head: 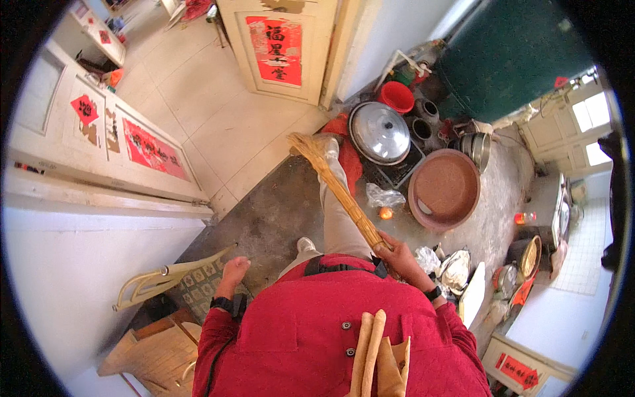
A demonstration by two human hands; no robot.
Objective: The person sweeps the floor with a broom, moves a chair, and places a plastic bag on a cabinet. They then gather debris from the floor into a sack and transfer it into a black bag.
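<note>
My right hand (pixel 397 255) is closed around the handle end of a straw broom (pixel 347 198). The broom points away from me, its bristles fanned out near my forward shoe at the doorway. My left hand (pixel 237 269) hangs at my left side with its fingers curled in and nothing seen in them. Beyond the broom, on the right, lie a clear plastic bag (pixel 385 195) and a small orange round thing (pixel 385 213) on the concrete floor.
A large brown basin (pixel 444 190), a lidded metal pot (pixel 381 133) and a red bucket (pixel 397 97) stand at the right. Open door leaves (pixel 283 49) flank the tiled doorway. A folded metal-framed item (pixel 173 275) leans at the left wall.
</note>
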